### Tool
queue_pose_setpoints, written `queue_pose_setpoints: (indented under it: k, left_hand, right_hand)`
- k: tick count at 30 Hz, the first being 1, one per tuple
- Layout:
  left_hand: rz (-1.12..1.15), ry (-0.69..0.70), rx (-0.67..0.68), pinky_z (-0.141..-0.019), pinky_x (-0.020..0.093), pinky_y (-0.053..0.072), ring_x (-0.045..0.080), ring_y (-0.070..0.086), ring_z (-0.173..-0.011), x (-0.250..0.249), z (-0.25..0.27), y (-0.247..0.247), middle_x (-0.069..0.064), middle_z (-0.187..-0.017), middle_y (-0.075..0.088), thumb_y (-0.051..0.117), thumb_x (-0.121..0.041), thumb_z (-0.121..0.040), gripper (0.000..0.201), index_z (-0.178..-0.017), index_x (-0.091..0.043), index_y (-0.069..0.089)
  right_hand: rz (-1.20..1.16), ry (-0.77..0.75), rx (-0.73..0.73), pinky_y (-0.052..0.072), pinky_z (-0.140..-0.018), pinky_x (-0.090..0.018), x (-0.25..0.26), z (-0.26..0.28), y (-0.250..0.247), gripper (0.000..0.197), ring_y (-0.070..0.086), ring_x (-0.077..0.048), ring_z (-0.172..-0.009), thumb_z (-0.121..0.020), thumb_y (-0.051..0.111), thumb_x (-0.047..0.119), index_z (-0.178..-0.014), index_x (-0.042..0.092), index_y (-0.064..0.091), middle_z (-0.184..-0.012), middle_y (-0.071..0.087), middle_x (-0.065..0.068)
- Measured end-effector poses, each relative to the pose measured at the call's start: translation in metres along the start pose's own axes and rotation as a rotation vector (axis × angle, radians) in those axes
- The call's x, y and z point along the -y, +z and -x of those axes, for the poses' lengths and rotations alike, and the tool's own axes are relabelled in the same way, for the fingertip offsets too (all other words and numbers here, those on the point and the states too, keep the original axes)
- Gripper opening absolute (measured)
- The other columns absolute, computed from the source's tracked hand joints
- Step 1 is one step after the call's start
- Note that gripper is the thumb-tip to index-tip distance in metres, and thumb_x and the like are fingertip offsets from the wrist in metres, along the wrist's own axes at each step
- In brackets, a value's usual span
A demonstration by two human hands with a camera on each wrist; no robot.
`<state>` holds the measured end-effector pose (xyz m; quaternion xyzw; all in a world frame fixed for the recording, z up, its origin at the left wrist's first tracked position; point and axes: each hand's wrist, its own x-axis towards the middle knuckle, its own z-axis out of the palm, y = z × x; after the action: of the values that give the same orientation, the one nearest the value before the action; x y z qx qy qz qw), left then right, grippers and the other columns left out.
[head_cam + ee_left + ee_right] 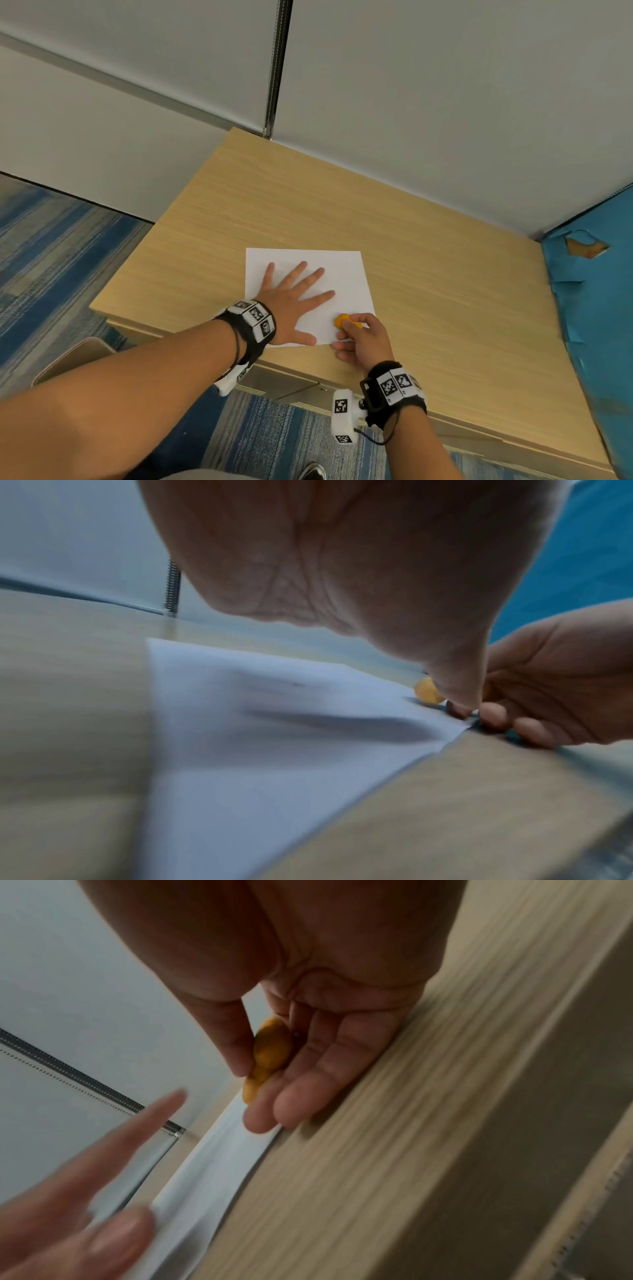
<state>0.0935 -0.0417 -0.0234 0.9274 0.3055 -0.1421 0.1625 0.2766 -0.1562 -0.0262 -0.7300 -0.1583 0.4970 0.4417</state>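
Our table [445, 274] stretches toward twelve and three o'clock; the white sheet [346, 274] hugs its six o'clock edge; our left hand [294, 301] flattens it, fingers spread; our right hand [366, 339] pinches an orange lump [342, 321] at the sheet's five o'clock corner.

A white sheet of paper [346, 274] is laid flat near the front edge of the table [428, 274] and is held down by the left hand [291, 308], and a small orange lump [342, 320] is pinched by the right hand [364, 339] at its near right edge.

Even soft light, blurred wrist views.
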Motion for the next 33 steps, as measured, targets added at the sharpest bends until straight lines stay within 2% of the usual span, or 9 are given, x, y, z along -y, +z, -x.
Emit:
queue_pose_setpoints:
  k: [4, 7, 12, 15, 17, 22, 27, 31, 33]
  left_hand:
    - [-0.089, 0.005, 0.174, -0.105, 0.083, -0.017, 0.031, -0.036, -0.151, 0.003, -0.030, 0.003, -0.013, -0.163, -0.040, 0.046, -0.095, -0.074, 0.104, -0.153, -0.061, -0.015]
    - [-0.054, -0.011, 0.186, -0.103, 0.083, -0.019, 0.028, -0.038, -0.150, 0.009, -0.033, 0.010, -0.018, -0.161, -0.041, 0.048, -0.097, -0.070, 0.107, -0.150, -0.065, -0.017]
    - [-0.037, -0.026, 0.191, -0.103, 0.082, -0.020, 0.027, -0.039, -0.150, 0.008, -0.037, 0.011, -0.020, -0.160, -0.042, 0.050, -0.099, -0.065, 0.114, -0.148, -0.065, -0.020]
    - [-0.036, -0.034, 0.189, -0.102, 0.082, -0.020, 0.028, -0.038, -0.150, 0.008, -0.037, 0.011, -0.019, -0.160, -0.041, 0.046, -0.102, -0.062, 0.113, -0.147, -0.066, -0.020]
    - [-0.038, -0.030, 0.182, -0.101, 0.083, -0.019, 0.028, -0.038, -0.150, 0.008, -0.038, 0.011, -0.019, -0.160, -0.041, 0.046, -0.103, -0.062, 0.113, -0.146, -0.067, -0.021]
    - [-0.009, -0.021, 0.186, -0.100, 0.082, -0.023, 0.027, -0.041, -0.148, 0.009, -0.037, 0.011, -0.020, -0.159, -0.043, 0.053, -0.098, -0.064, 0.115, -0.147, -0.067, -0.021]
    - [-0.032, -0.023, 0.175, -0.101, 0.083, -0.020, 0.029, -0.038, -0.150, 0.007, -0.037, 0.010, -0.017, -0.161, -0.041, 0.045, -0.104, -0.060, 0.116, -0.148, -0.065, -0.020]
    - [-0.019, -0.030, 0.189, -0.101, 0.083, -0.020, 0.028, -0.041, -0.149, 0.008, -0.037, 0.012, -0.018, -0.159, -0.043, 0.053, -0.097, -0.066, 0.114, -0.148, -0.065, -0.020]
    - [-0.024, -0.032, 0.191, -0.101, 0.083, -0.021, 0.028, -0.040, -0.149, 0.008, -0.037, 0.011, -0.018, -0.160, -0.042, 0.050, -0.100, -0.064, 0.114, -0.148, -0.065, -0.020]
  right_hand:
    - [0.080, -0.022, 0.040, 0.053, -0.046, -0.028, 0.008, -0.002, 0.001, 0.011, 0.064, -0.024, -0.049, -0.097, 0.066, 0.012, -0.105, 0.010, 0.058, -0.074, 0.065, -0.015]
    - [0.114, -0.057, -0.028, 0.053, -0.045, -0.028, 0.016, -0.014, 0.000, 0.013, 0.063, -0.024, -0.048, -0.096, 0.068, 0.011, -0.105, 0.007, 0.059, -0.071, 0.066, -0.015]
    - [0.145, -0.101, -0.190, 0.060, -0.054, -0.037, 0.016, -0.020, 0.012, 0.019, 0.068, -0.026, -0.051, -0.089, 0.073, 0.013, -0.100, 0.003, 0.062, -0.065, 0.070, -0.015]
    - [0.336, -0.163, -0.093, 0.064, -0.061, -0.048, -0.001, -0.006, 0.029, 0.017, 0.072, -0.026, -0.057, -0.083, 0.077, 0.024, -0.091, 0.014, 0.066, -0.073, 0.075, -0.014]
    - [0.513, -0.234, -0.045, 0.064, -0.061, -0.046, 0.001, -0.002, 0.031, 0.014, 0.074, -0.025, -0.060, -0.080, 0.076, 0.031, -0.085, 0.023, 0.066, -0.074, 0.075, -0.010]
    - [0.345, -0.164, -0.235, 0.064, -0.056, -0.041, 0.028, -0.020, 0.015, 0.014, 0.070, -0.022, -0.050, -0.087, 0.075, 0.016, -0.091, 0.004, 0.068, -0.069, 0.074, -0.017]
    - [0.491, -0.174, -0.030, 0.064, -0.057, -0.047, 0.000, 0.003, 0.038, 0.015, 0.074, -0.028, -0.056, -0.079, 0.078, 0.027, -0.086, 0.018, 0.068, -0.073, 0.076, -0.013]
    - [0.338, -0.147, -0.290, 0.063, -0.054, -0.038, 0.023, -0.019, 0.015, 0.012, 0.072, -0.023, -0.051, -0.086, 0.075, 0.016, -0.088, 0.006, 0.068, -0.070, 0.075, -0.016]
    - [0.395, -0.174, -0.232, 0.064, -0.056, -0.040, 0.013, -0.010, 0.027, 0.011, 0.073, -0.025, -0.055, -0.085, 0.075, 0.020, -0.085, 0.011, 0.068, -0.072, 0.075, -0.013]
